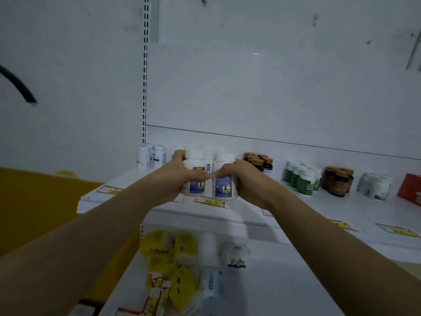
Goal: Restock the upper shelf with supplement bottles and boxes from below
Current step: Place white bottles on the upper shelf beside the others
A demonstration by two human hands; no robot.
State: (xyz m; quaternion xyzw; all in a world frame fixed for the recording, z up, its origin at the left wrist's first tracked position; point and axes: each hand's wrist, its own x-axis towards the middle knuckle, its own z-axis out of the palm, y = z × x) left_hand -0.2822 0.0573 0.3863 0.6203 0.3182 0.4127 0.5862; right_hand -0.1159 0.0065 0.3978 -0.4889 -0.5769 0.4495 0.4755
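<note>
Our left hand (pixel 174 179) grips the left bottle (pixel 196 166), our right hand (pixel 245 180) the right bottle (pixel 225 185), near the upper shelf's (pixel 141 199) front edge.

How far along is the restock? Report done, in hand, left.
Done: the upper shelf carries white bottles, brown-capped bottles, green bottles, amber jars and a red box.
In hand: the left hand grips one blue-labelled bottle, the right hand its twin, at the shelf's front.
Left: yellow packs and a white bottle on the lower shelf.

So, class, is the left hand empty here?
No, the left hand grips a white blue-labelled bottle, while the right hand grips a matching bottle beside it.
</note>
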